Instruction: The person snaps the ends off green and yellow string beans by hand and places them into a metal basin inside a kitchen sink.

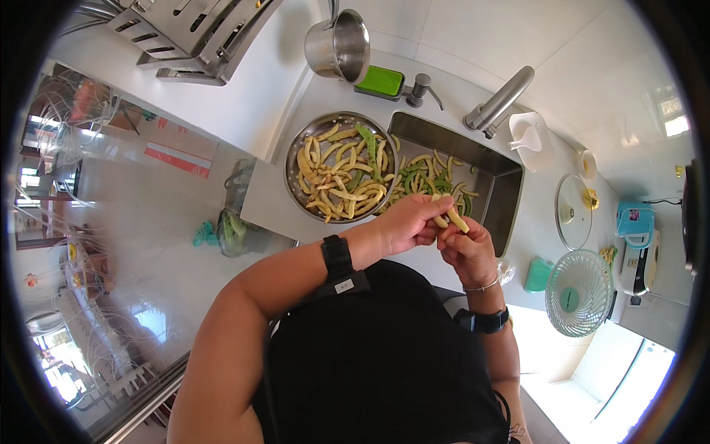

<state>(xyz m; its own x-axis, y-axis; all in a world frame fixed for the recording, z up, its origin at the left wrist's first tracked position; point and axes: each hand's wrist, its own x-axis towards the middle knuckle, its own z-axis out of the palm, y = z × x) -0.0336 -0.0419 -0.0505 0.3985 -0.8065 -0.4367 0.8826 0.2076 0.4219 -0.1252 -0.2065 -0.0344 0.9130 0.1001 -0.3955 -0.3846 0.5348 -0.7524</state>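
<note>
Over the near edge of the steel sink (pixel 502 183), my left hand (pixel 407 222) holds yellow bean pods between thumb and fingers. One yellow pod (pixel 457 220) stretches from it to my right hand (pixel 470 248), whose fingertips pinch its near end. Beneath and beyond the hands, yellow and green pods and pieces (pixel 424 173) are heaped in the sink. To the left, a perforated steel colander (pixel 294 191) holds many yellow pods, with a broad green pod (pixel 367 145) on top. My fingers partly hide the held pods.
A faucet (pixel 499 100), soap dispenser (pixel 420 91), green sponge (pixel 383 81) and steel saucepan (pixel 324 50) are behind the sink. A glass lid (pixel 574 213), a pale plastic basket (pixel 588 277) and a green container (pixel 537 275) are at the right. Bagged vegetables (pixel 233 230) lie left.
</note>
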